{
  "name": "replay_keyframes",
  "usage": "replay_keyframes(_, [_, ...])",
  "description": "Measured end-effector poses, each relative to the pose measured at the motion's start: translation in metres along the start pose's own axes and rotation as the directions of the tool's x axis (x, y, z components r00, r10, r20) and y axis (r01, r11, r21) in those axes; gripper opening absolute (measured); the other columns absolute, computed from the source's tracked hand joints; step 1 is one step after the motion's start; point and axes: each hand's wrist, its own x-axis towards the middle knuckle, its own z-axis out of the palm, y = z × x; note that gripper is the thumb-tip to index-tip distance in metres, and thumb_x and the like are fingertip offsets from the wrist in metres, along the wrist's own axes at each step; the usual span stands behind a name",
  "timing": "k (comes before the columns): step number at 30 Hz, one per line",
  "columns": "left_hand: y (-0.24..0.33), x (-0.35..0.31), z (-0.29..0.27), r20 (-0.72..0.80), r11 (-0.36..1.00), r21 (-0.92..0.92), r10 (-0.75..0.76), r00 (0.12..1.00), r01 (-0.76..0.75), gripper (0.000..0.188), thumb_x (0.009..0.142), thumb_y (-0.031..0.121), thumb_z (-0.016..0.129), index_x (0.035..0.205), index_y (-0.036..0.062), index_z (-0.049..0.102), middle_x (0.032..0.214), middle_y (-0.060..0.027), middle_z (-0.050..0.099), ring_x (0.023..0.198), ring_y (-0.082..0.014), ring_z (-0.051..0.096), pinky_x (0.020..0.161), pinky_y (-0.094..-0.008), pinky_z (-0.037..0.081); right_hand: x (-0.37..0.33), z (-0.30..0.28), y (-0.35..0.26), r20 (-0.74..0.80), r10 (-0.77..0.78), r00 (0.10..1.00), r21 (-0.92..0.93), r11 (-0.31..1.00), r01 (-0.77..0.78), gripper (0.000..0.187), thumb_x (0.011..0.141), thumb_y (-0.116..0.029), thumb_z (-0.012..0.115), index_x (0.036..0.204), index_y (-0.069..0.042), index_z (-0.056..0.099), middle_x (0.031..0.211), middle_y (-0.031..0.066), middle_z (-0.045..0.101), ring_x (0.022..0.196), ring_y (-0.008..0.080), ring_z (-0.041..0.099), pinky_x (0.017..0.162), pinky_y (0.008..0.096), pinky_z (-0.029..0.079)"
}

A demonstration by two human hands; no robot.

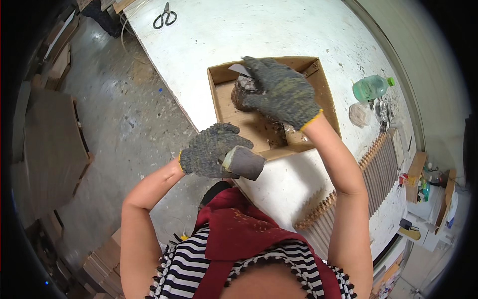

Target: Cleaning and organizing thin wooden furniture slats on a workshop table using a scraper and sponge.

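Note:
My left hand (pixel 211 152), in a grey knitted glove with a yellow cuff, is closed on a dark grey curved piece (pixel 246 163) with a pale edge, just off the box's near left corner. My right hand (pixel 284 92), gloved alike, reaches over a shallow cardboard box (pixel 326 107) and has its fingers around a dark brown rounded container (pixel 239 98) with greyish, crusty matter at its top. A flat pale grey piece (pixel 239 69) juts up by the right fingertips; whether the fingers hold it I cannot tell. Dark flakes and stains mark the box floor.
The box rests on a white, speckled table (pixel 194 55). Black-handled scissors (pixel 165 19) lie at its far left. On the right are a green-capped bottle (pixel 372 88), a clear plastic cup (pixel 359 114) and rows of grey strips with brown ends (pixel 381 172). Stacked boards (pixel 50 144) stand left.

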Motion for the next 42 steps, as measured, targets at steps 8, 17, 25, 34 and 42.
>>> replay_keyframes(8, [-0.001,0.003,0.000,-0.001,0.999,0.016,0.034,0.999,-0.034,0.072,0.061,0.048,0.084,0.123,0.0194,0.062,0.119,-0.0047,0.065,0.121,-0.0328,0.051,0.103,-0.0446,0.040,-0.014,-0.002,0.021,-0.005,0.125,0.992,0.094,0.988,-0.124,0.048,0.094,-0.047,0.047,0.125,-0.012,0.060,0.122,0.0104,0.063,0.112,0.0264,0.060,0.096,0.0400,0.046])
replay_keyframes(17, [0.046,0.025,-0.003,-0.139,0.982,-0.123,-0.158,0.978,0.141,0.066,0.064,0.034,0.086,0.121,0.0101,0.061,0.120,-0.0088,0.062,0.115,-0.0290,0.057,0.099,-0.0409,0.046,-0.036,-0.018,0.049,-0.166,0.297,0.941,0.563,0.811,-0.157,0.022,0.090,-0.020,0.063,0.108,-0.008,0.069,0.099,0.0096,0.070,0.091,0.0236,0.066,0.083,0.0327,0.052])
replay_keyframes(25, [0.054,0.087,0.011,-0.133,0.816,-0.455,-0.457,0.879,0.356,0.077,0.073,0.028,0.082,0.137,0.0066,0.046,0.131,-0.0101,0.056,0.121,-0.0215,0.053,0.103,-0.0372,0.043,-0.113,-0.034,0.109,-0.206,0.547,0.811,0.368,0.811,-0.454,0.021,0.090,-0.022,0.062,0.102,-0.007,0.071,0.095,0.0097,0.071,0.080,0.0221,0.067,0.076,0.0327,0.053])
replay_keyframes(34, [0.019,0.114,0.045,-0.084,0.690,-0.644,-0.491,0.867,0.329,0.071,0.072,0.016,0.080,0.133,0.0023,0.047,0.123,-0.0103,0.058,0.114,-0.0209,0.054,0.100,-0.0343,0.043,-0.078,-0.030,0.100,-0.129,0.116,0.985,-0.323,0.934,-0.152,0.021,0.086,-0.023,0.059,0.099,-0.010,0.069,0.092,0.0117,0.070,0.083,0.0298,0.066,0.075,0.0415,0.052])
replay_keyframes(42, [0.005,0.112,0.055,-0.159,0.762,-0.577,-0.459,0.874,0.295,0.073,0.069,0.030,0.083,0.129,0.0032,0.051,0.117,-0.0171,0.061,0.110,-0.0288,0.058,0.095,-0.0383,0.046,-0.075,-0.027,0.106,-0.050,0.221,0.974,-0.168,0.959,-0.227,0.023,0.091,-0.027,0.053,0.101,-0.013,0.069,0.096,0.0112,0.069,0.089,0.0305,0.065,0.082,0.0415,0.050])
